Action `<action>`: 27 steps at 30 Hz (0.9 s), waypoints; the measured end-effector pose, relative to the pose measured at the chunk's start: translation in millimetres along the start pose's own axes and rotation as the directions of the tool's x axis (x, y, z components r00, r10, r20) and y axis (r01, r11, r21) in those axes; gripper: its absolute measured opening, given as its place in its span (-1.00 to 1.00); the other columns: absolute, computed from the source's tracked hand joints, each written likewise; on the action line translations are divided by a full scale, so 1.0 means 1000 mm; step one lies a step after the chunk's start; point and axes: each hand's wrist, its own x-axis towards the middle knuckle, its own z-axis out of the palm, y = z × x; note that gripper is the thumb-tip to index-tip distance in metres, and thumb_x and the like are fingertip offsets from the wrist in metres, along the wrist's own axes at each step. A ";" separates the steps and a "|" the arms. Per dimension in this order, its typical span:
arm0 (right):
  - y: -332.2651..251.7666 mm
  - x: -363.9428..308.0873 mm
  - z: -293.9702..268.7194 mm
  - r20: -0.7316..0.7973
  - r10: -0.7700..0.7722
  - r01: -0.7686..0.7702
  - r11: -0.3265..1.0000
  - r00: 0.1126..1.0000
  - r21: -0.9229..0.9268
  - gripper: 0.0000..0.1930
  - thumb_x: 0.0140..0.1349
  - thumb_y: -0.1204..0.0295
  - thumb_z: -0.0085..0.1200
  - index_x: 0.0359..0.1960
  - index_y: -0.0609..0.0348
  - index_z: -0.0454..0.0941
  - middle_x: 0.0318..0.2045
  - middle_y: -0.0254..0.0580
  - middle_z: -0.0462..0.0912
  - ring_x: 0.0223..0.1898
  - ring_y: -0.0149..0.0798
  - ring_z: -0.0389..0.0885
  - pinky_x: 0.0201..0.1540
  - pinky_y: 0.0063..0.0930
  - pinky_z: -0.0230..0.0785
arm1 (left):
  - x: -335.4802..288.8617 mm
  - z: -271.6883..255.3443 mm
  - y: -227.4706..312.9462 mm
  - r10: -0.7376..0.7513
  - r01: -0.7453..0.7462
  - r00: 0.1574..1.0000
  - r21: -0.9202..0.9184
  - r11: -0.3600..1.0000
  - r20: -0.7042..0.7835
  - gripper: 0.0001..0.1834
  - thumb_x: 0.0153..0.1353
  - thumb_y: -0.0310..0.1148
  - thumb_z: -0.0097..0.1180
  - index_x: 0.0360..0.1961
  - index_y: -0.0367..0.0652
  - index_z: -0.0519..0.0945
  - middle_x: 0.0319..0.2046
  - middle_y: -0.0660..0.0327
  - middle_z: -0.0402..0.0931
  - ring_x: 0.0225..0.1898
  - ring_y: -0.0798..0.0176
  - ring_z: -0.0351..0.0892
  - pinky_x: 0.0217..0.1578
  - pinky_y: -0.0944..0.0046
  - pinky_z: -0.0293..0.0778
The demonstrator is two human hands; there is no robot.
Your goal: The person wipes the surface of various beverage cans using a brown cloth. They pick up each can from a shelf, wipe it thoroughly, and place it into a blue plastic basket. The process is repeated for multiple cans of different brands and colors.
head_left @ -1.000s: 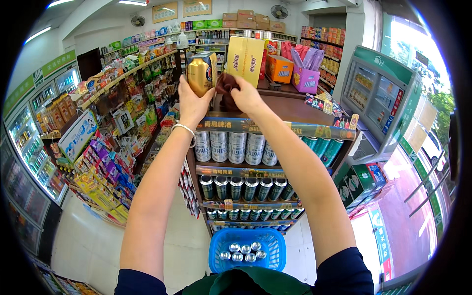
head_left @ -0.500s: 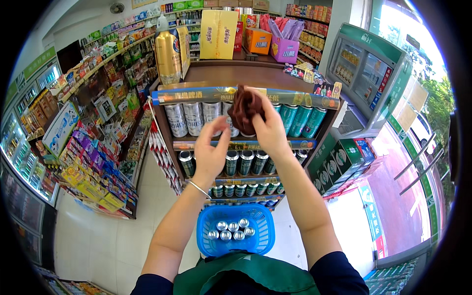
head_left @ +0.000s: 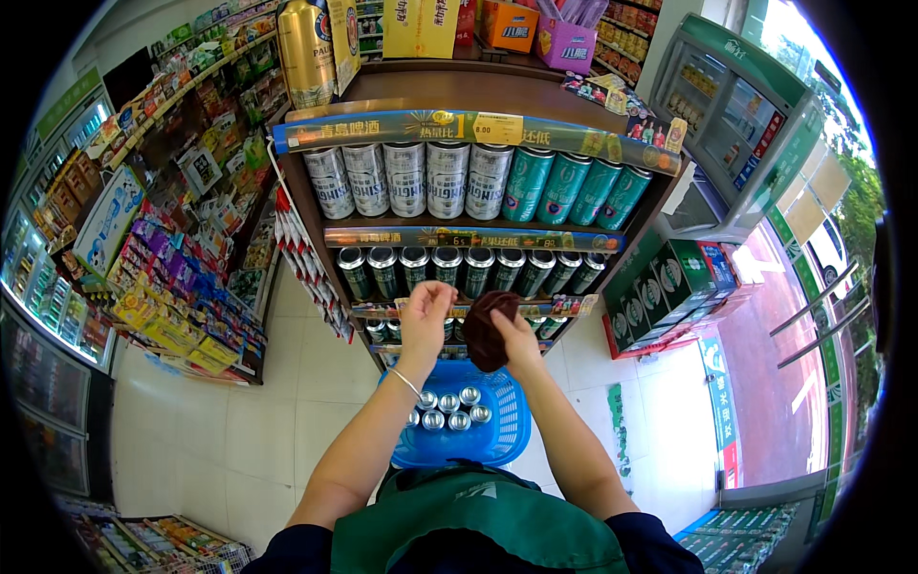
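Note:
A dark brown cloth (head_left: 486,335) hangs bunched in my right hand (head_left: 517,337), whose fingers are closed on it. Just left of it, my left hand (head_left: 426,323) has its fingers curled together, and nothing shows in them. Both hands are in front of the lower shelves of a drinks rack. Behind and above them stands a row of dark green cans (head_left: 447,272). On the top tier are silver-white cans (head_left: 405,182) at the left and teal cans (head_left: 564,189) at the right. Below my hands, a blue basket (head_left: 512,430) holds several cans (head_left: 447,403) with silver tops.
The rack's brown top (head_left: 421,86) carries a large gold can-shaped container (head_left: 306,57), a yellow box (head_left: 419,29) and snack boxes. Packed snack shelves (head_left: 182,258) line the left. A glass-door cooler (head_left: 717,115) and stacked green cartons (head_left: 655,297) stand right.
Both hands have come down from the top tier to the lower shelves, the cloth still in the right one. The left fingers have curled in. The view has tilted downward.

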 end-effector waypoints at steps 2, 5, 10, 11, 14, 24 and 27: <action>-0.016 0.001 0.005 -0.001 0.018 -0.017 0.985 1.000 0.170 -0.68 0.31 0.39 -0.01 0.07 0.17 0.39 -0.03 -0.19 0.55 -0.02 -0.20 0.55 0.04 -0.30 0.43 | 0.018 -0.007 0.004 0.061 -0.058 0.997 0.073 0.996 -0.039 -0.86 0.32 -0.39 0.00 -0.20 -0.23 0.49 -0.30 0.27 0.53 -0.24 0.43 0.48 -0.15 0.43 0.41; -0.035 0.006 0.015 0.034 -0.049 0.043 0.985 0.998 0.168 -0.67 0.31 0.39 -0.01 0.09 0.15 0.38 0.00 -0.20 0.54 0.02 -0.19 0.53 0.06 -0.27 0.42 | 0.052 0.000 0.019 0.192 -0.182 0.981 0.240 0.953 -0.019 -0.78 0.29 -0.42 0.04 -0.06 -0.24 0.48 -0.30 0.29 0.53 -0.24 0.43 0.48 -0.16 0.45 0.40; -0.057 0.011 0.028 0.069 -0.079 0.058 0.961 0.995 0.270 -0.65 0.33 0.38 -0.05 0.13 0.15 0.33 0.07 -0.17 0.49 0.10 -0.16 0.47 0.13 -0.22 0.36 | 0.100 0.017 0.065 0.404 -0.420 0.901 0.543 0.727 0.157 -0.52 0.19 -0.48 0.11 0.16 -0.21 0.35 -0.38 0.26 0.46 -0.43 0.40 0.44 -0.36 0.39 0.43; -0.059 0.014 0.025 0.099 -0.073 0.037 0.943 0.992 0.331 -0.64 0.32 0.39 -0.05 0.14 0.14 0.33 0.07 -0.17 0.49 0.10 -0.16 0.46 0.14 -0.23 0.35 | 0.105 0.020 0.071 0.404 -0.428 0.897 0.575 0.697 0.179 -0.48 0.17 -0.47 0.12 0.19 -0.19 0.33 -0.40 0.25 0.45 -0.45 0.39 0.43 -0.38 0.38 0.43; -0.067 0.017 0.022 0.149 -0.052 -0.017 0.905 0.987 0.424 -0.62 0.32 0.39 -0.05 0.16 0.13 0.29 0.10 -0.14 0.46 0.14 -0.13 0.44 0.18 -0.20 0.31 | 0.123 0.027 0.086 0.416 -0.457 0.870 0.751 0.476 0.266 -0.34 0.12 -0.38 0.18 0.26 -0.11 0.26 -0.44 0.20 0.46 -0.51 0.26 0.47 -0.43 0.28 0.44; -0.063 0.012 0.012 0.143 -0.038 -0.023 0.917 0.989 0.398 -0.64 0.30 0.40 -0.03 0.12 0.18 0.34 0.06 -0.12 0.50 0.09 -0.10 0.48 0.14 -0.17 0.35 | 0.142 0.039 0.086 0.582 -0.448 0.755 0.886 0.119 0.303 -0.47 0.02 -0.27 0.27 0.06 -0.02 0.43 -0.17 0.06 0.40 -0.17 -0.05 0.49 -0.26 0.08 0.47; -0.065 0.012 0.011 0.150 -0.053 -0.011 0.917 0.987 0.399 -0.65 0.30 0.41 -0.03 0.11 0.18 0.35 0.05 -0.12 0.51 0.07 -0.11 0.49 0.12 -0.18 0.37 | 0.127 0.043 0.079 0.692 -0.489 0.663 0.865 0.111 0.286 -0.43 -0.07 -0.29 0.37 0.01 -0.04 0.44 -0.04 0.01 0.29 -0.11 -0.07 0.43 -0.16 0.11 0.44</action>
